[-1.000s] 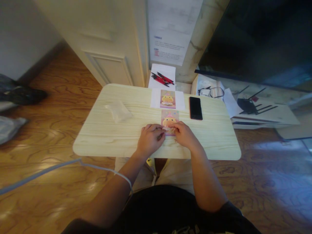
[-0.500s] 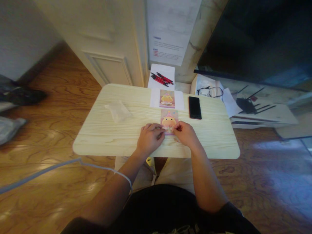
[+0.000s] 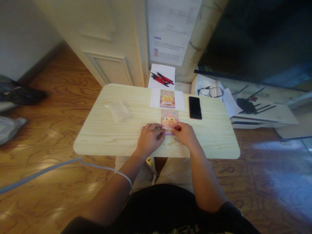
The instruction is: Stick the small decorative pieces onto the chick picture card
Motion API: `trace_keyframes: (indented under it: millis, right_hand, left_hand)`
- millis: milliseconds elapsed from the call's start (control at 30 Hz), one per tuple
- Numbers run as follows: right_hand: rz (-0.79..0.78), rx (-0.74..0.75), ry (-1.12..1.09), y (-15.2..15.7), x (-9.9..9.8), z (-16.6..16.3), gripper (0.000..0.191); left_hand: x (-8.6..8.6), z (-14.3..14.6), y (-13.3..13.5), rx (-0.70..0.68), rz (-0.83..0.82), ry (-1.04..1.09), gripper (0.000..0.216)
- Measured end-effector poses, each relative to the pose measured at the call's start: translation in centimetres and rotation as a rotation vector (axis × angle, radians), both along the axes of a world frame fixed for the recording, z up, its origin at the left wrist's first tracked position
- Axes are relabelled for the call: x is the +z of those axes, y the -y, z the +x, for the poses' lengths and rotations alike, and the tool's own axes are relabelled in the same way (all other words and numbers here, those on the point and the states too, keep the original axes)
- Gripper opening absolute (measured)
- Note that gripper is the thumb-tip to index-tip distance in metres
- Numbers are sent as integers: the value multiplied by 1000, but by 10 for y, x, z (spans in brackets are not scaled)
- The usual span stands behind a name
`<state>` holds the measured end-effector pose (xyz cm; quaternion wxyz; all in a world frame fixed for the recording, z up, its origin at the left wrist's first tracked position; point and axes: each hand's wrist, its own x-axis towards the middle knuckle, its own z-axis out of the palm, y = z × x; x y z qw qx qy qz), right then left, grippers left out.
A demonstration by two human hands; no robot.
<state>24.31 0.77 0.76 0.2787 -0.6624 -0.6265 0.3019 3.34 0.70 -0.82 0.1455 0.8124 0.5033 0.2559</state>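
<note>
A picture [image 3: 170, 119] of a yellow cartoon figure in a pink hat lies flat on the table in front of me. At its lower left edge, my left hand [image 3: 150, 136] is closed, with curled fingertips touching the picture and the thumb tucked below. From the other side, my right hand [image 3: 184, 131] pinches thumb and forefinger together over its lower right part. Whatever lies between the fingertips is too small to make out. Small pale bits [image 3: 176, 139] show beside the right hand. Just beyond is a matching picture [image 3: 167, 98] on a white sheet [image 3: 179, 100].
A clear plastic bag [image 3: 118, 111] lies at the left of the wooden table [image 3: 97, 136]. A black phone [image 3: 195, 107] is at the right. Behind the table, red and black pens [image 3: 162, 79] rest on paper. A pale cable [image 3: 104, 167] crosses my left forearm.
My right fingers have shifted very slightly over the picture's lower right part. The left hand and the other things look the same.
</note>
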Motion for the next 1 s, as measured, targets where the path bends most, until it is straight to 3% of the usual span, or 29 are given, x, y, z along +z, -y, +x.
trace_keyframes:
  millis: [300,1000]
  right_hand:
    - [62,4,246,-3,-4,-11,4]
    - [86,37,323,-6,-3,-15,11]
  left_hand:
    - [0,0,0,-4,-2,2,21]
    - [-1,0,0,-2,2,5,21]
